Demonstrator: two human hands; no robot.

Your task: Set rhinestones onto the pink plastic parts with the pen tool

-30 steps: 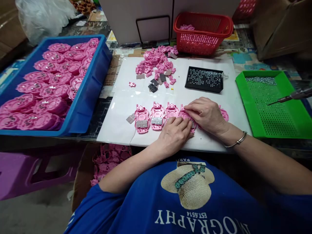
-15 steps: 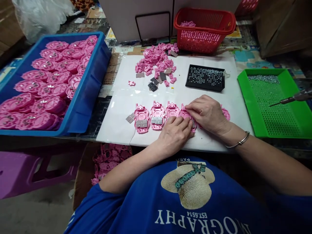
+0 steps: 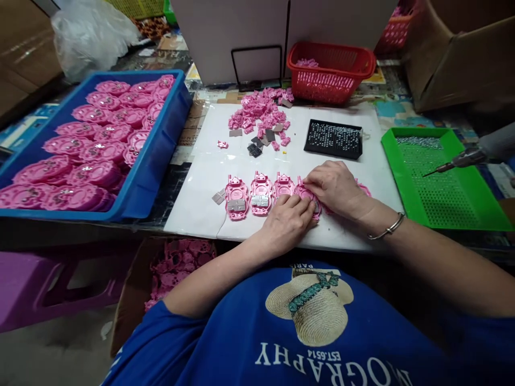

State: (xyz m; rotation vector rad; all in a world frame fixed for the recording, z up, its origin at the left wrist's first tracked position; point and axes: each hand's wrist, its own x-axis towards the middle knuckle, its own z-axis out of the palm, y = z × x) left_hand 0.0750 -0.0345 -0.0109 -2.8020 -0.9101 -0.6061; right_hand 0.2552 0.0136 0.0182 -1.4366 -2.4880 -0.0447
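A row of pink plastic shells lies along the front of a white board (image 3: 193, 187). My left hand (image 3: 287, 221), its fingers curled, rests on the lower part of one pink shell (image 3: 304, 191) and presses it to the board. At that shell's top edge, the thumb and fingertips of my right hand (image 3: 332, 185) are pinched together; what they grip is hidden. To the left, two shells (image 3: 236, 195) (image 3: 260, 187) carry grey metal plates. A third shell (image 3: 284, 185) is partly covered by my left hand. Another shell (image 3: 363, 188) shows behind my right hand.
Behind the row are a pile of small pink parts (image 3: 259, 110), dark plates (image 3: 255, 149) and a black screw tray (image 3: 333, 140). A blue crate (image 3: 161, 161) of pink shells stands left, a red basket (image 3: 325, 86) behind, a green tray (image 3: 475, 206) and a screwdriver (image 3: 462, 159) right.
The camera view has shifted slightly, so the crate and trays sit differently in the picture. Both hands stay at the same shell, with little visible movement.
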